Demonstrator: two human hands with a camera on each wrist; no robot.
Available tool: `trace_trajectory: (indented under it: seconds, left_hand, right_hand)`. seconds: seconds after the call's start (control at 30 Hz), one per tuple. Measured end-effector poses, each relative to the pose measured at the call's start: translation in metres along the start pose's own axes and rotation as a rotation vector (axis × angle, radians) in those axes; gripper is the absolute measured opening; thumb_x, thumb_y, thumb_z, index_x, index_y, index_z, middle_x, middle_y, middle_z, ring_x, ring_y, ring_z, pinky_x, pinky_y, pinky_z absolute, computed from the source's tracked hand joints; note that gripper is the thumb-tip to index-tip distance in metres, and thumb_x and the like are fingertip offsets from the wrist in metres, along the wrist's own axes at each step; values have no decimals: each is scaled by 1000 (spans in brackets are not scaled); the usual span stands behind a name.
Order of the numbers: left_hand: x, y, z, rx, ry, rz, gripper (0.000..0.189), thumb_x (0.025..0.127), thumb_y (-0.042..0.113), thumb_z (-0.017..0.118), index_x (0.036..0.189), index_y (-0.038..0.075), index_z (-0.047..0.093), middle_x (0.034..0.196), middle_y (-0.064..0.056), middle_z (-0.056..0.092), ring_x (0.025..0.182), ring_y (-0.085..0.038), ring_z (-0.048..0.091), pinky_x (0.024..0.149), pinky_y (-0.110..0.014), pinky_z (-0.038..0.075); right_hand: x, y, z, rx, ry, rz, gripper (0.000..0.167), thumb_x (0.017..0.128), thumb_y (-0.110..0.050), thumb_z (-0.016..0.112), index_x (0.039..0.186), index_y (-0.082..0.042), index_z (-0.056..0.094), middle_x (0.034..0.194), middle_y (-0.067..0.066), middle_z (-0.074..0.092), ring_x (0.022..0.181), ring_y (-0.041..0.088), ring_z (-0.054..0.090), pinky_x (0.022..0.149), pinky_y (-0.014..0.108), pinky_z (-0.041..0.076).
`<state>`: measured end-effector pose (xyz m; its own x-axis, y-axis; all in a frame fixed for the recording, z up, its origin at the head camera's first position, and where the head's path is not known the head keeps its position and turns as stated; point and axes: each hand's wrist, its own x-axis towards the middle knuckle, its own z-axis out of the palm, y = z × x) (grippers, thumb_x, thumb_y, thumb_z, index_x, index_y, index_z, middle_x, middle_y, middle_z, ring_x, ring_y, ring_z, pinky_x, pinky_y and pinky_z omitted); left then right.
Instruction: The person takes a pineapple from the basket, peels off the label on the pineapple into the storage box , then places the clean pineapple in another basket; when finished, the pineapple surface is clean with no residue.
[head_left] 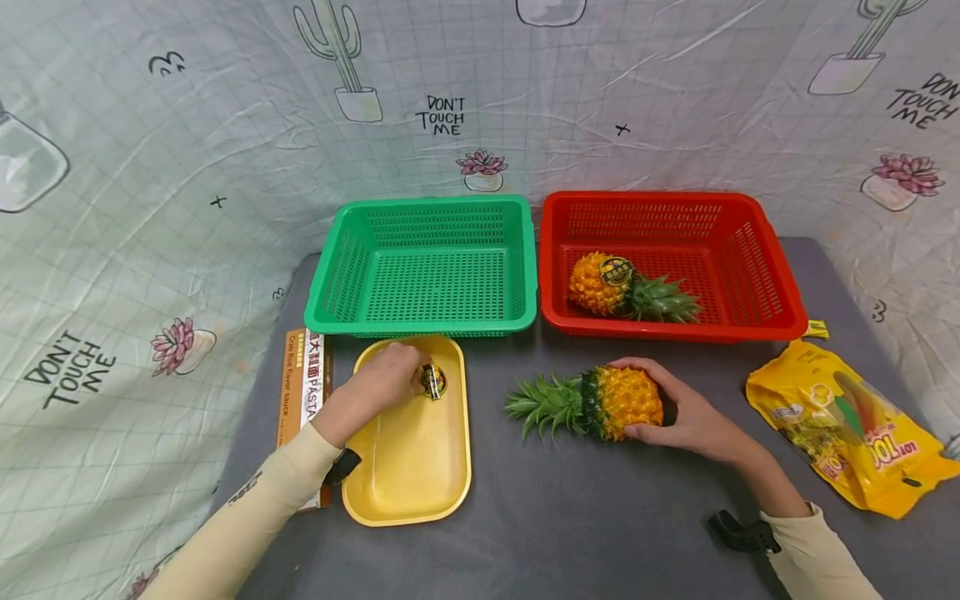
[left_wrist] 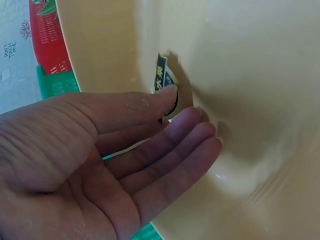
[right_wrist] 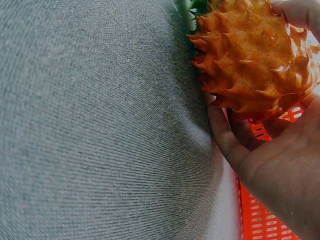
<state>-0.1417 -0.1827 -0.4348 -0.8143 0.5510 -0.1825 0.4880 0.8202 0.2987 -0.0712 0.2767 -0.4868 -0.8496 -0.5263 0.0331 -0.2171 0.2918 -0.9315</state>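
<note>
Over the yellow tray (head_left: 405,487), my left hand (head_left: 386,377) pinches a small black-and-gold label (head_left: 432,382) between thumb and fingers. In the left wrist view the label (left_wrist: 162,75) stands out past the thumb, close to the tray's pale surface. My right hand (head_left: 686,408) grips an orange pineapple (head_left: 630,400) by its base, its green crown pointing left. Spiky skin of this pineapple (right_wrist: 255,60) fills the upper right of the right wrist view, with fingers around it. A second pineapple (head_left: 600,283), bearing a similar label, lies in the red basket (head_left: 675,333).
Left of the red basket stands a green basket (head_left: 420,327), showing its bare slotted floor. A pasta box (head_left: 300,375) lies along the tray's left side, partly under my left arm. A yellow snack bag (head_left: 855,425) rests at the right on the grey table (head_left: 555,517).
</note>
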Motion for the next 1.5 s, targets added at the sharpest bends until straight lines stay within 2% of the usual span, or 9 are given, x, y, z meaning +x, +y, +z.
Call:
trace_trajectory:
  seconds: [0.2,0.33,0.5,0.67,0.97,1.23,1.37,1.43,1.5]
  left_hand:
    - [0,1,-2,-11,-33,-29,16,88,-2,79,84,6,66,67,-1,47,65,-20,45,62,-33,39]
    - [-1,1,-3,-3,12,12,22,96,6,78,77,7,66,63,1,46,61,-17,44,61,-32,39]
    - [-2,-1,-2,38,69,61,25,94,-4,75,72,7,70,62,4,47,63,-16,44,62,-33,41]
    - [-2,-1,-2,58,78,81,30,90,-10,73,66,8,68,61,3,44,63,-17,41,63,-33,40]
    - [0,-3,0,52,89,40,22,87,-7,78,71,6,74,68,0,62,66,-17,53,67,-36,49]
    - [-6,-1,-7,31,99,23,19,87,-4,80,74,6,72,72,-2,64,67,-18,56,66,-36,51]
    - [-12,2,-13,8,86,-32,28,90,3,83,70,8,64,67,1,51,61,-16,46,61,-34,43]
    - [-16,5,-17,-5,77,-56,24,91,6,83,74,6,66,68,1,50,61,-15,44,61,-34,41]
    - [-19,11,-22,-12,74,-50,17,93,8,82,80,3,72,71,-1,57,63,-16,51,62,-34,45]
  right_hand:
    - [0,0,1,-2,2,6,86,91,-6,84,162,-16,38,157,-1,44,126,23,56,97,33,50]
    - [0,0,0,5,3,4,86,91,-6,84,163,-14,37,157,-1,43,126,23,56,97,33,51]
    - [1,-1,0,8,-1,-3,86,91,-5,83,163,-14,37,157,0,43,126,23,56,97,33,51]
    - [1,0,0,6,-2,-1,86,91,-5,83,162,-16,38,157,0,43,126,23,56,97,33,51]
    - [1,1,0,9,-7,-2,86,91,-5,83,163,-17,37,158,0,43,126,23,56,97,33,51]
    - [2,0,-1,8,-6,3,85,91,-6,83,163,-18,38,157,-1,43,126,23,56,97,33,50]
    - [1,0,-1,-3,-3,8,86,91,-7,84,162,-18,38,157,-1,43,126,22,56,97,33,50]
    - [0,0,0,-7,-2,8,86,91,-7,84,163,-17,38,158,-1,43,126,22,56,97,33,50]
    - [0,0,0,-7,-1,11,86,91,-7,84,163,-18,38,158,-2,43,126,22,56,97,33,50]
